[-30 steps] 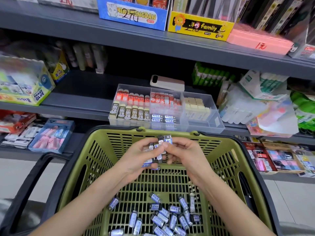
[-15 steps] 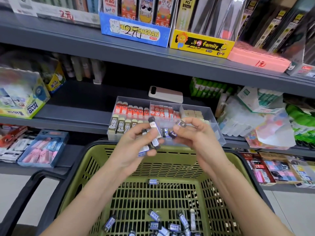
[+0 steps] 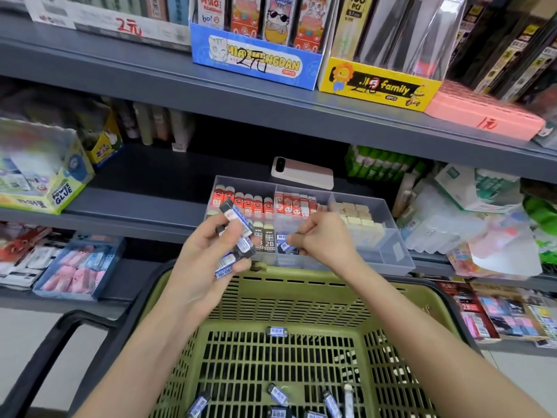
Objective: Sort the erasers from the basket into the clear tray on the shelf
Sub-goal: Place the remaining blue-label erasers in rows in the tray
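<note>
Lifted from basket (image 3: 301, 300) to clear tray (image 3: 391, 254): right hand (image 3: 327, 241) pinches one eraser (image 3: 284, 246) inside, left hand (image 3: 208, 263) grips a bunch (image 3: 239, 233).

Grey middle shelf (image 3: 144, 188): clear tray (image 3: 391, 245) at the front edge, phone (image 3: 304, 176) flat just behind it. Glue box (image 3: 45, 182) far left, green sticks (image 3: 379, 162) back right, plastic packs (image 3: 446, 224) right of tray. Top shelf (image 3: 120, 76): blue box (image 3: 256, 64), yellow box (image 3: 376, 86), pink box (image 3: 482, 116) side by side. Bottom shelf (image 3: 138, 279): blue bin (image 3: 81, 267) at left.
</note>
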The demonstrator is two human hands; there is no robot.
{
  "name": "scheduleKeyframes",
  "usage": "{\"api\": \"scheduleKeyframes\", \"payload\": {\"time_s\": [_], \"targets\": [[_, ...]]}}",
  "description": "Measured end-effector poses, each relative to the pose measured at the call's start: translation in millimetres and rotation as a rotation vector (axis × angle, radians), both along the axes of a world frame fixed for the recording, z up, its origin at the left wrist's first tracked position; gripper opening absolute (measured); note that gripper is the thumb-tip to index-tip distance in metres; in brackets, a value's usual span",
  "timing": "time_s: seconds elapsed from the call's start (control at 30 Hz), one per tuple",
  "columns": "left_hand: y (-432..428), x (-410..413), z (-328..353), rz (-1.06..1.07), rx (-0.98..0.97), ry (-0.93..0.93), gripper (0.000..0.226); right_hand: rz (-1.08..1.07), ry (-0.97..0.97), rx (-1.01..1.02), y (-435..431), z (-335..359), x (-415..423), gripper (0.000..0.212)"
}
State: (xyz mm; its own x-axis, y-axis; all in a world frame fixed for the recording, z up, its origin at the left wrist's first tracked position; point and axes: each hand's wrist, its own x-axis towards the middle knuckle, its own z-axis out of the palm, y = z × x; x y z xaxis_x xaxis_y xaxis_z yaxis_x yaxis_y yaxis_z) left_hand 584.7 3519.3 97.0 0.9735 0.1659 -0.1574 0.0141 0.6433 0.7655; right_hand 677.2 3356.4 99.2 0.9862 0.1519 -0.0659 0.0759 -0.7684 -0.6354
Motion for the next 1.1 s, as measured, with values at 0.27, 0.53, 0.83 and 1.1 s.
{"api": "scheduleKeyframes", "payload": {"time_s": [0.27,0.53,0.83,1.1], "targets": [[-5,-2,-2,-0.04,0.008,0.031,0.012,0.027,0.118,-0.118,2,-3,4,0.028],[-7,-2,0,-0.05,0.031,0.046,0.013,0.171,-0.134,-0.353,0,18,-4,0.04],[-7,-3,-3,-0.117,0.002,-0.025,0.022,0.383,-0.142,0.269,20,38,-53,0.01],[-2,-1,-5,-0.08,-0.046,-0.011,0.02,0.047,-0.053,0.087,-19,36,-11,0.012]]}}
